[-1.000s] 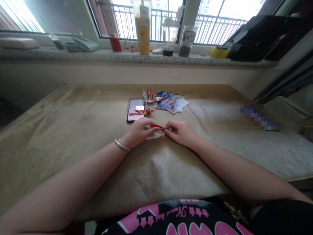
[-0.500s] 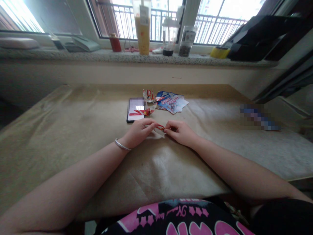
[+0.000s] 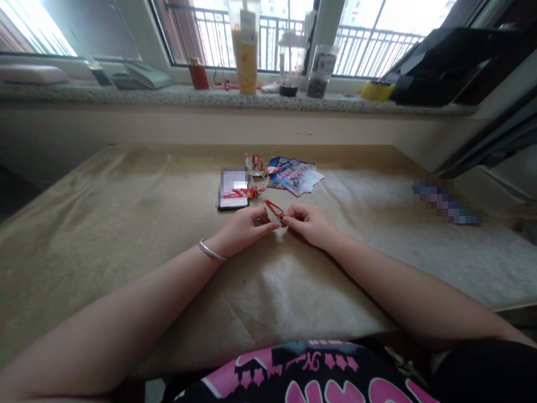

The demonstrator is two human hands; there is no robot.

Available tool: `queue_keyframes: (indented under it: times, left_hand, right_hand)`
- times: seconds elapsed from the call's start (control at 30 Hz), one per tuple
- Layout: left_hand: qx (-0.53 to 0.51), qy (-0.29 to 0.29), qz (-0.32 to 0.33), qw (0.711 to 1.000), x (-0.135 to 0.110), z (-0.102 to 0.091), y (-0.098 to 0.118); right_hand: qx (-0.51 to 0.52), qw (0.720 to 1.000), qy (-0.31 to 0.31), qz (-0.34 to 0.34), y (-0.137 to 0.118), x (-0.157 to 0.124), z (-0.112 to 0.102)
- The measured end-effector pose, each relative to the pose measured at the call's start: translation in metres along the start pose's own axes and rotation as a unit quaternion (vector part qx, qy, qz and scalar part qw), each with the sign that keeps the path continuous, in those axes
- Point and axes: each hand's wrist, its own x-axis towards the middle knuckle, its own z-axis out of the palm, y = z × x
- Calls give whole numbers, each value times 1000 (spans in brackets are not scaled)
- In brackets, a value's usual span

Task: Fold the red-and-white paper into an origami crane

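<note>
A small red folded paper piece (image 3: 273, 209) stands up between my fingertips above the brown paper-covered table (image 3: 126, 224). My left hand (image 3: 243, 228), with a silver bangle on its wrist, pinches the piece from the left. From the right, my right hand (image 3: 308, 224) pinches its other end. Both hands rest on the table, fingers closed round the paper. Just beyond them lies a phone (image 3: 233, 189) with another red folded paper (image 3: 250, 193) on its edge.
Blue printed paper sheets (image 3: 296, 174) and a small folded red-and-white paper (image 3: 255, 163) lie behind the phone. A blurred object (image 3: 444, 201) lies at the right. On the windowsill (image 3: 168, 96) stand a tall orange drink cup (image 3: 244, 47), jars and a red cup.
The red paper piece, lying flat between my fingertips before, now stands raised and tilted up to the left. Both hands have shifted slightly nearer to each other.
</note>
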Motion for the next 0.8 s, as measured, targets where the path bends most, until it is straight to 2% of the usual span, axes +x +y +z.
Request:
queue_keyframes:
  times: [0.13,0.3,0.47,0.67,0.8]
  left_hand:
    - [35,16,8,999,-1,1,0]
    - [91,44,19,995,-2,1,1]
    - [100,28,56,993,-1,0,1]
    - [78,10,84,993,-1,-1,1]
    - [54,11,67,996,-3,-1,3]
  right_hand:
    - [39,999,-10,13,2,1,2]
    - [11,999,-16,38,-2,0,3]
    - [-24,999,3,36,-6,-2,5]
    - [-17,999,-16,25,-3,-2,4]
    - [-34,999,-1,13,-5,-4,3]
